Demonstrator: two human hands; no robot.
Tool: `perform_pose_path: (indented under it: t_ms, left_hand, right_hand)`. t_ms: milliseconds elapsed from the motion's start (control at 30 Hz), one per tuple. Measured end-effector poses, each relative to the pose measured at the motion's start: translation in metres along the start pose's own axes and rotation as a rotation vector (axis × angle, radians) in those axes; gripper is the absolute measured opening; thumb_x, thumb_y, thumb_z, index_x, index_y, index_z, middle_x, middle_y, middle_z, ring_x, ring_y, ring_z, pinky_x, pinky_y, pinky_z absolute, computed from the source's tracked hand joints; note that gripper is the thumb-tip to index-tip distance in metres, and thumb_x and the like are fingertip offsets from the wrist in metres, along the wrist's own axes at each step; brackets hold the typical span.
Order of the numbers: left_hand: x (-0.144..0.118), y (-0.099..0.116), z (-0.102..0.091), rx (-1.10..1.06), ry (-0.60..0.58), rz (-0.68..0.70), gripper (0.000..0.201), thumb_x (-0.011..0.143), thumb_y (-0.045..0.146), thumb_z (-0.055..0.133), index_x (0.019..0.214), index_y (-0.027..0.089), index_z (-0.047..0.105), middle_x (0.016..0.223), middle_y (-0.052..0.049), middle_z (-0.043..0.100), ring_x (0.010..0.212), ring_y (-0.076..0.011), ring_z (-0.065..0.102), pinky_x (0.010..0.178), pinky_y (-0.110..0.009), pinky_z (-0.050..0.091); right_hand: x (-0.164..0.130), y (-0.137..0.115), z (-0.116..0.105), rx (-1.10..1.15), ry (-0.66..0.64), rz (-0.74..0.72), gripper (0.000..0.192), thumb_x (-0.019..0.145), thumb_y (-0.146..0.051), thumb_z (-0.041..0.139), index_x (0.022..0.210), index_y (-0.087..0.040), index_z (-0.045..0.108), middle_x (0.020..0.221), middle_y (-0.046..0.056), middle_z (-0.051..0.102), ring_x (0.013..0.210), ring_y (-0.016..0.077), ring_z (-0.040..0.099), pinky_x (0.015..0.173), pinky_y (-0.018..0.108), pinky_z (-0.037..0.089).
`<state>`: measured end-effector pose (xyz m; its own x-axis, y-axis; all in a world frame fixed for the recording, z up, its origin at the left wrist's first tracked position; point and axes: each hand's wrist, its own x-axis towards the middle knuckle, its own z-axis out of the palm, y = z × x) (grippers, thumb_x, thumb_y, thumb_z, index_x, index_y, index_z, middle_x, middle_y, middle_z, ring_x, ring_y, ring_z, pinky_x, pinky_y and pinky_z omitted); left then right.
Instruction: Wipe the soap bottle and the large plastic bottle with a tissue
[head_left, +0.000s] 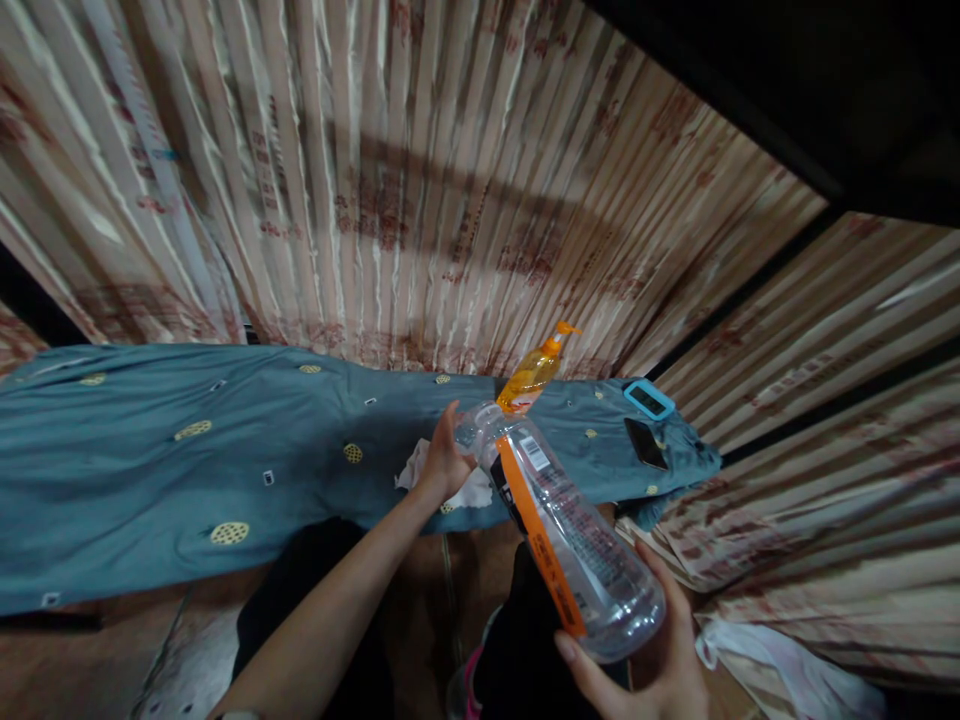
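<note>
The right hand (652, 650) is cupping the base of a clear plastic bottle (566, 530), which is tilting away from it. The left hand (444, 462) is gripping the bottle's neck. Just beyond that hand, an orange pump bottle (531, 375) is standing on the blue cloth (187, 460).

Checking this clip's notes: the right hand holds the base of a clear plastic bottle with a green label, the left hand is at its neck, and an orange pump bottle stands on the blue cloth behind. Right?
Not quite: the label is orange, not green. The head view shows the right hand under the base of the clear plastic bottle, the left hand at its neck, and the orange pump bottle on the blue cloth behind.
</note>
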<state>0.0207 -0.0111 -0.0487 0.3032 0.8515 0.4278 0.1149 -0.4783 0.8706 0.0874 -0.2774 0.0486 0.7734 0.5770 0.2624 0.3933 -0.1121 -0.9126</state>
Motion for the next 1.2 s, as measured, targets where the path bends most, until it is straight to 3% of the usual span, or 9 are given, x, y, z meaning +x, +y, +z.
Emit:
perform_pose_path:
  t_ms: [433,667,867,1067,1200]
  left_hand:
    - [0.0002,0.0035,-0.002,0.002,-0.011,-0.059,0.083,0.066,0.013,0.071,0.139,0.019,0.031,0.13,-0.014,0.056,0.121,-0.0287,0.057,0.106,-0.051,0.045]
    - [0.0003,0.0029,-0.0011,-0.005,-0.008,-0.058,0.083,0.067,0.015,0.071,0.14,0.019,0.031,0.131,-0.014,0.055,0.121,-0.0288,0.056,0.106,-0.051,0.045]
    - [0.0009,0.0007,0.0001,0.019,-0.014,-0.032,0.084,0.067,0.015,0.071,0.141,0.016,0.03,0.131,-0.015,0.055,0.121,-0.029,0.056,0.106,-0.05,0.045]
    - [0.0015,-0.0002,0.0008,0.027,-0.015,-0.008,0.085,0.067,0.015,0.071,0.14,0.017,0.029,0.131,-0.015,0.055,0.119,-0.0292,0.058,0.105,-0.051,0.046]
    - [0.0012,0.002,-0.0007,0.027,-0.025,-0.008,0.085,0.066,0.016,0.072,0.14,0.015,0.029,0.131,-0.016,0.054,0.119,-0.0289,0.058,0.106,-0.05,0.046]
  right_hand:
    - [-0.0008,-0.0038,0.0002,0.032,-0.031,0.02,0.097,0.059,-0.036,0.082,0.143,-0.024,0.034,0.148,0.017,0.042,0.136,0.0385,0.04,0.115,0.059,0.025]
    - [-0.001,-0.006,-0.0007,0.007,-0.024,0.03,0.098,0.059,-0.039,0.081,0.143,-0.024,0.034,0.144,0.018,0.045,0.132,0.0404,0.044,0.111,0.063,0.029]
    - [-0.0006,-0.0082,-0.0005,0.004,-0.021,0.006,0.094,0.06,-0.038,0.082,0.142,-0.024,0.036,0.15,0.016,0.041,0.137,0.0366,0.04,0.115,0.055,0.026]
    - [-0.0015,-0.0066,0.0,0.023,-0.015,0.016,0.093,0.06,-0.037,0.082,0.14,-0.024,0.037,0.15,0.016,0.04,0.137,0.0378,0.038,0.115,0.057,0.025]
    - [-0.0018,-0.0064,-0.0004,0.043,-0.026,0.06,0.094,0.059,-0.038,0.082,0.14,-0.027,0.035,0.149,0.016,0.04,0.136,0.0405,0.039,0.111,0.065,0.026]
